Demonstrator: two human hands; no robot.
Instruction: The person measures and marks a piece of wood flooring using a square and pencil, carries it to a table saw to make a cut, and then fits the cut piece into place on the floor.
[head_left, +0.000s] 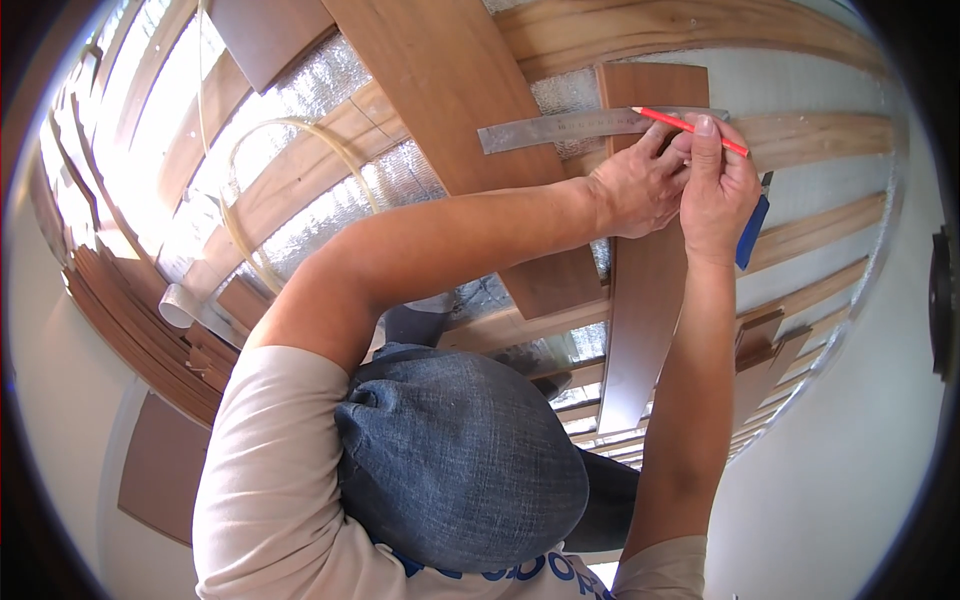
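My right hand [722, 185] is closed around a red pencil [690, 129], its tip pointing left over a metal ruler [555, 131]. Beside it, my left hand [640, 190] has its fingers bent and holds the ruler against a brown plank [650, 275]. The ruler lies across this plank, and its left end reaches over a second, wider brown plank [455, 95]. Parts of the left fingers are hidden behind the right hand. Just right of my right wrist is a blue handle-like piece [753, 235]; what it belongs to is partly hidden.
Wooden battens [820, 135] run across silvery foil [345, 75]. A pale hose [232, 165] loops at the left. Stacked brown planks [130, 320] and a white roll [180, 306] lie at far left. A white wall [850, 430] stands to the right. A dark cap [460, 460] fills the lower middle.
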